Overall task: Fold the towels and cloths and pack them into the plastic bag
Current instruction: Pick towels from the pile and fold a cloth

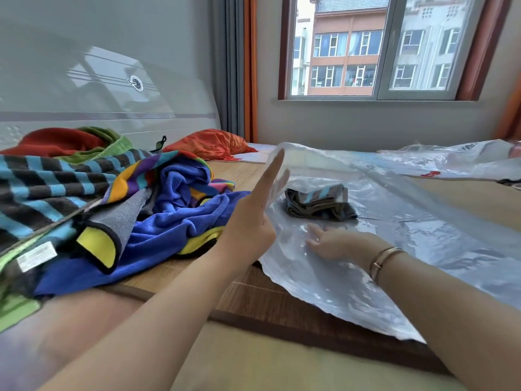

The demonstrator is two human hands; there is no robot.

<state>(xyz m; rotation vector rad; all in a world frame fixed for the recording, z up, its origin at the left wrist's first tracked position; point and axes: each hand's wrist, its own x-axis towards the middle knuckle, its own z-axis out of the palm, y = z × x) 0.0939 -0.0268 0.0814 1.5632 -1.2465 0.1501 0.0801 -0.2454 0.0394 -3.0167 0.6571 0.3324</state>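
One white label, print too blurred to read.

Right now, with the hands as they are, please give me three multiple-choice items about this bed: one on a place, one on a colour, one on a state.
1. Where is the folded cloth?
A. Inside the plastic bag
B. On top of the towel pile
C. On the window sill

2. What colour is the big crumpled towel nearest the left hand?
A. White
B. Blue
C. Pink

3. What is the left hand doing?
A. Gripping a striped towel
B. Resting flat on the mat
C. Lifting the bag's open edge with straight fingers

Answers:
1 A, the cloth shows through the clear plastic that lies over it.
2 B, blue fabric lies just left of that hand.
3 C, the fingers point up with the bag's edge raised on them, while the right hand is inside the bag.
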